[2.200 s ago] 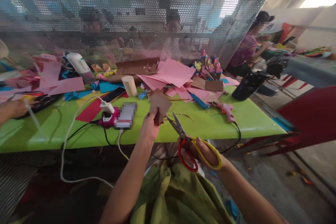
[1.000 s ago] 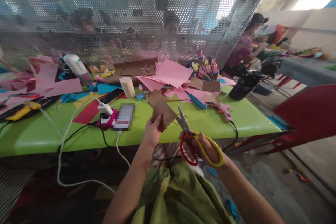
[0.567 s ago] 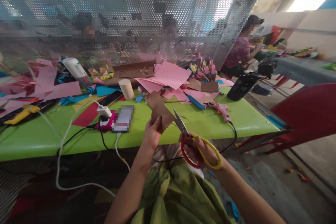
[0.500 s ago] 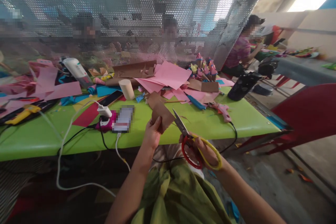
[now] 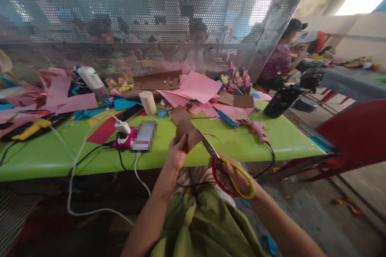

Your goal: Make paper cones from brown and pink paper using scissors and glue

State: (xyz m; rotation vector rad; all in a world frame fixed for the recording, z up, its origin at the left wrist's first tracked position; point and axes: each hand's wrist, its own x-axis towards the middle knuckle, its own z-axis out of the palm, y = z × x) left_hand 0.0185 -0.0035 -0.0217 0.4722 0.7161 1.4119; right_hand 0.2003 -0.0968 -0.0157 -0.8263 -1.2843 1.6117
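Note:
Pinched between the thumb and fingers of my left hand (image 5: pixel 177 152) is a piece of brown paper (image 5: pixel 188 132), held above the table's near edge. My right hand (image 5: pixel 235 176) grips a pair of scissors (image 5: pixel 212 152) by its red and yellow handles. The blades point up and left, nearly together, with their tips at the right edge of the brown paper. Behind my left hand another brown paper piece (image 5: pixel 180 114) lies on the table. Fingers on the far side of the brown paper are hidden.
On the green table (image 5: pixel 241 144) lie a pink glue gun (image 5: pixel 257 128), a blue cutter (image 5: pixel 226 118), a phone (image 5: pixel 144 135) on a white cable, a beige cylinder (image 5: pixel 148 103), pink paper (image 5: pixel 199 87) and a black bottle (image 5: pixel 282 100). A yellow glue gun (image 5: pixel 33 128) rests left. A person sits far right.
The scissors' blades have closed further, and their tips have come up to the brown paper's edge. My left hand keeps its hold; the view has shifted slightly.

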